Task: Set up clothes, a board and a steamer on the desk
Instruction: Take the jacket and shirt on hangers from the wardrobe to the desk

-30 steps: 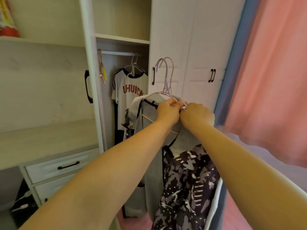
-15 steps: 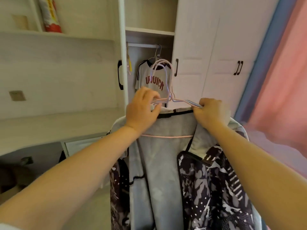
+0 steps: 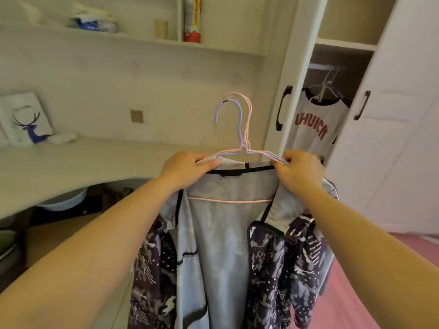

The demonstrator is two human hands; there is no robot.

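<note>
The one text that reads stands on the white T-shirt (image 3: 316, 124) hanging in the open wardrobe (image 3: 299, 67): dark red arched block letters across the chest, roughly "UHUICK", with the first and last letters partly cut off by the door and folds. The tall red-and-yellow package (image 3: 193, 19) on the upper shelf (image 3: 133, 39) carries a column of print, too blurred to read.

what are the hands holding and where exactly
Both hands grip the wire hangers that carry the jacket: the left hand holds the left shoulder arm, the right hand the right shoulder arm, hooks pointing up and free.
</note>
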